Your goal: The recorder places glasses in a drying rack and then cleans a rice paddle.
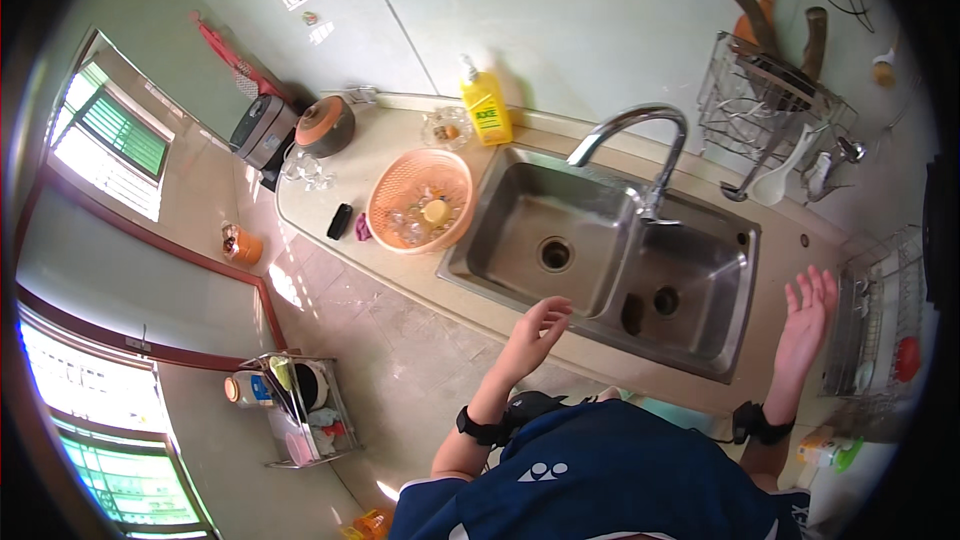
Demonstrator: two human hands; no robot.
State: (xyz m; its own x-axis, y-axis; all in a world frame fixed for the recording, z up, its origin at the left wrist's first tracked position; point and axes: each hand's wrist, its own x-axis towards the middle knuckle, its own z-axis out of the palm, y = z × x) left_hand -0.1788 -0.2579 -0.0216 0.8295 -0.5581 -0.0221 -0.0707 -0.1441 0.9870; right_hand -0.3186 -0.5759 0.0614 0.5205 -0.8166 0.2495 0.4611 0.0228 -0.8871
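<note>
My left hand (540,332) hangs in the air by the front edge of the steel double sink (610,318). Its fingers are loosely bent and hold nothing. Over the counter to the right of the sink, my right hand (808,308) is raised with its fingers apart and nothing in it. A curved chrome faucet (660,155) stands behind the two basins, both with dark drains. Left of the sink sits a peach plastic basket (393,223) with clear glassware and a pale yellow round thing inside.
A yellow soap bottle (487,108) and a glass bowl (440,130) stand behind the basket. Farther left are clear glasses (305,172), a lidded pot (327,127) and a rice cooker (268,130). A wire utensil rack (745,90) hangs at right, above a dish rack (875,315).
</note>
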